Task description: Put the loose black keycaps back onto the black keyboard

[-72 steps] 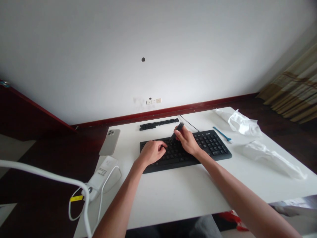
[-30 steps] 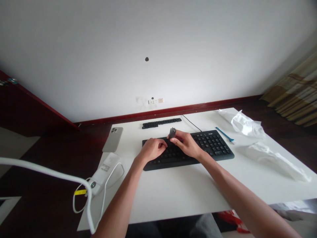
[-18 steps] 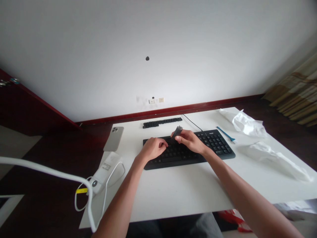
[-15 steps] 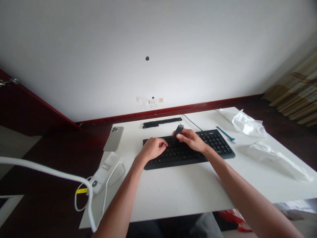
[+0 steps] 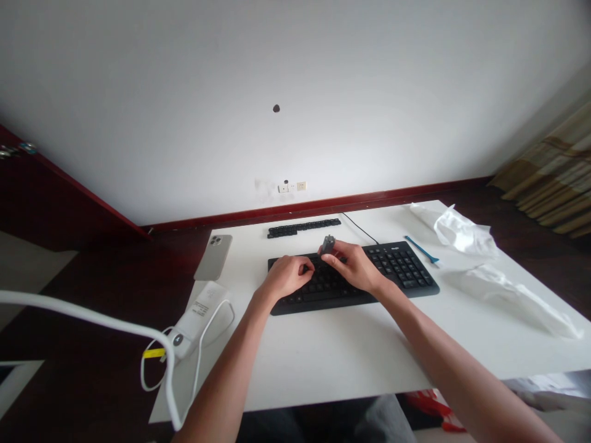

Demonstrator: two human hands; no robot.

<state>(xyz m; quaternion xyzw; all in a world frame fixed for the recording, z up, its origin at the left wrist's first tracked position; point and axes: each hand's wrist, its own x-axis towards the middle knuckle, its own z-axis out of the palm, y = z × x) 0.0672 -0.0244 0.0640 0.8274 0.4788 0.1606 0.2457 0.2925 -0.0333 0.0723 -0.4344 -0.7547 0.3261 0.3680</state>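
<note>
A black keyboard (image 5: 323, 294) lies on the white table, partly covered by both hands. My left hand (image 5: 287, 275) rests over its left half, thumb and fingers curled together in a pinch; whatever they hold, if anything, is hidden. Over the middle keys my right hand (image 5: 355, 263) grips a small dark grey block-like piece (image 5: 328, 244) by its lower part, its paler end pointing up. The exact kind of this piece does not show. Behind the keyboard sit rows of loose black keycaps (image 5: 302, 228).
Left of the keyboard are a phone (image 5: 214, 255) and a white power strip (image 5: 201, 314) with a looping white cable. A blue brush-like tool (image 5: 421, 249) lies to the right, beside crumpled clear plastic bags (image 5: 457, 231). The keyboard cable (image 5: 360, 228) runs off the back edge.
My right hand has turned the dark piece more upright and drawn it slightly left and down. The left hand stays at the same keys, still pinched.
</note>
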